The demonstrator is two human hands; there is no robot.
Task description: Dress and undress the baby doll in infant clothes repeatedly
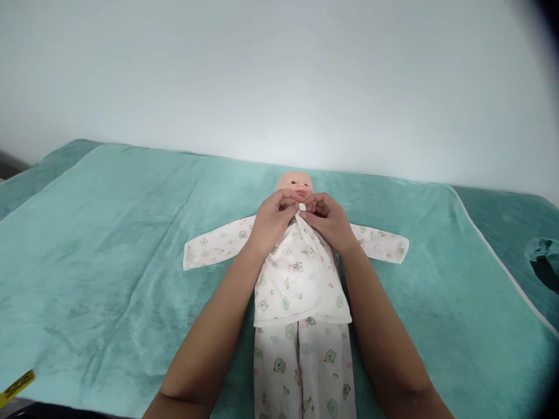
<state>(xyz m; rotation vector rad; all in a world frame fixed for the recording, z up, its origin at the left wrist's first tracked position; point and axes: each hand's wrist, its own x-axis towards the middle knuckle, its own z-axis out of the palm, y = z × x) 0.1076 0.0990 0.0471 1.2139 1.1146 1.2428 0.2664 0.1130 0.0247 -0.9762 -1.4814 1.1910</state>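
Note:
A baby doll [295, 179] lies on its back, its head toward the wall. It is dressed in a white printed baby shirt [288, 291] with both sleeves spread out to the sides, and matching pants [325, 372]. My left hand [273, 218] and my right hand [329, 220] meet at the neckline just below the doll's chin. Both hands pinch the shirt's front edges, and a small white bit of the fabric shows between the fingertips. The fastening itself, if there is one, is too small to make out. The doll's hands do not show beyond the cuffs.
A teal plush blanket [131, 244] with some creases covers the table. Behind it rises a plain white wall [262, 75]. A yellow strip with dark marks [17, 387] is at the lower left, and a dark object [545, 270] lies at the right edge.

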